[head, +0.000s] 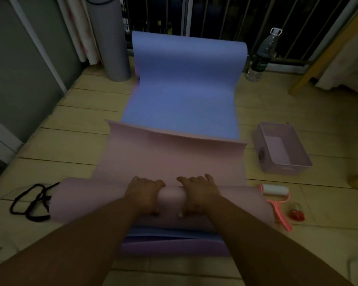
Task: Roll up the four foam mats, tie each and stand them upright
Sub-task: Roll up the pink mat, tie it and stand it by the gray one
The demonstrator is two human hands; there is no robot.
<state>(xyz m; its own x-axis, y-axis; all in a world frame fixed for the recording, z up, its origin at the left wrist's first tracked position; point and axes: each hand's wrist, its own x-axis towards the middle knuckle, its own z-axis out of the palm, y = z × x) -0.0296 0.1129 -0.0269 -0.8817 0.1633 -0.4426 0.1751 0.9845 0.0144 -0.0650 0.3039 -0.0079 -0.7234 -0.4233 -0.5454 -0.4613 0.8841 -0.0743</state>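
A pink foam mat (pixel 170 155) lies on the floor, its near end wound into a thick roll (pixel 172 196) across the frame. My left hand (pixel 146 193) and my right hand (pixel 196 191) sit side by side on the middle of that roll, fingers curled over its far side and thumbs on the near side. Under the pink mat a blue mat (pixel 182 85) stretches away, its far end curling up at the railing. A purple mat's edge (pixel 174 247) shows below the roll. A grey rolled mat (pixel 114 38) stands upright at the back left. Black cord (pixel 30 203) lies left of the roll.
A pink plastic basket (pixel 285 162) sits on the floor to the right. A lint roller with a pink handle (pixel 277 191) and a small red object (pixel 297 214) lie by the roll's right end. A water bottle (pixel 260 58) stands at the railing. A wooden leg (pixel 318 56) is far right.
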